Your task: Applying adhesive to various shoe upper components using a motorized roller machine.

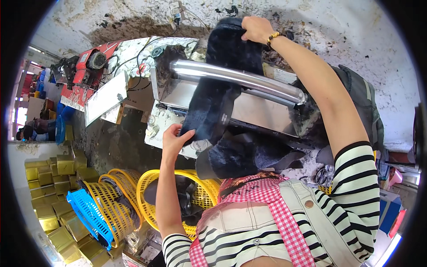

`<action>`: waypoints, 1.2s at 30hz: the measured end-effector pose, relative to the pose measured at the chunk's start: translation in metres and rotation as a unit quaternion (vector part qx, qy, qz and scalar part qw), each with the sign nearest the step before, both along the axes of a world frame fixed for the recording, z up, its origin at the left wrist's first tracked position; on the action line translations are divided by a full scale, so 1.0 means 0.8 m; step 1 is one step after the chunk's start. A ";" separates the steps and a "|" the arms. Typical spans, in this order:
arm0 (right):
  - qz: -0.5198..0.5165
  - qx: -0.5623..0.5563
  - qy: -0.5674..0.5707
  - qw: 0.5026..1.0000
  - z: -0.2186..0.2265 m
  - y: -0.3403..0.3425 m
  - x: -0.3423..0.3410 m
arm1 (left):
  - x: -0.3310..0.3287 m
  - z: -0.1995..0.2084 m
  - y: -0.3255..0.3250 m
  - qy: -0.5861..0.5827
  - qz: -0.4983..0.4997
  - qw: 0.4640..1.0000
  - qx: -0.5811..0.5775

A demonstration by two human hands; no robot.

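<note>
A long, dark blue-black piece of furry material (233, 46) stretches from the far side of a machine toward me. It passes beneath a shiny metal roller (231, 79), with parts showing on both sides. My right hand (258, 29), arm reaching far forward, is closed on its far end. Its near left edge is pinched between the thumb and fingers of my left hand (175, 139). More dark furry pieces (249, 155) lie in a heap at the machine's near side, just in front of my body.
Yellow plastic baskets (144, 189) stand at lower left, one with dark pieces inside. A blue basket (86, 216) leans beside them, near stacked gold-coloured tins (46, 182). Red machinery (86, 66) sits on a bench at far left. Behind the roller rises a dirt-stained wall (329, 26).
</note>
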State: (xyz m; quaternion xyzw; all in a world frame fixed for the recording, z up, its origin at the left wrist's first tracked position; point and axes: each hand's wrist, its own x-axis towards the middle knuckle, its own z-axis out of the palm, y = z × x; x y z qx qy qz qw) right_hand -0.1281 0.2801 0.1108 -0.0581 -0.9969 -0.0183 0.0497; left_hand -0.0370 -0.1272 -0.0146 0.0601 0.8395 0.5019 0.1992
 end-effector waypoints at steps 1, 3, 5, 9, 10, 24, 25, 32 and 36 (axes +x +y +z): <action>0.006 0.020 0.004 1.000 0.011 0.000 -0.003 | 0.014 -0.012 -0.006 0.083 0.032 0.996 -0.033; 0.022 0.051 0.047 0.997 0.031 0.001 -0.002 | 0.050 -0.030 -0.001 0.153 0.062 0.983 -0.084; 0.015 0.077 0.043 0.996 0.060 -0.012 -0.007 | 0.081 -0.055 0.007 0.111 0.011 0.991 -0.073; 0.133 0.085 0.191 0.969 0.099 -0.010 0.001 | 0.089 -0.079 0.063 0.147 0.037 0.988 -0.040; 0.046 0.111 0.080 0.989 0.114 -0.007 -0.018 | 0.085 -0.082 0.072 0.151 0.037 0.987 -0.035; -0.028 0.039 0.181 0.982 0.209 0.058 0.037 | 0.129 -0.119 0.022 -0.180 -0.005 0.960 0.213; -0.029 0.031 0.195 0.980 0.208 0.064 0.039 | 0.128 -0.124 0.020 -0.122 0.012 0.984 0.129; -0.041 0.046 0.208 0.976 0.228 0.118 0.070 | 0.134 -0.042 0.059 0.270 -0.073 0.957 -0.080; -0.045 0.173 0.304 0.936 0.266 0.143 0.123 | 0.141 -0.042 0.072 0.248 -0.143 0.954 -0.086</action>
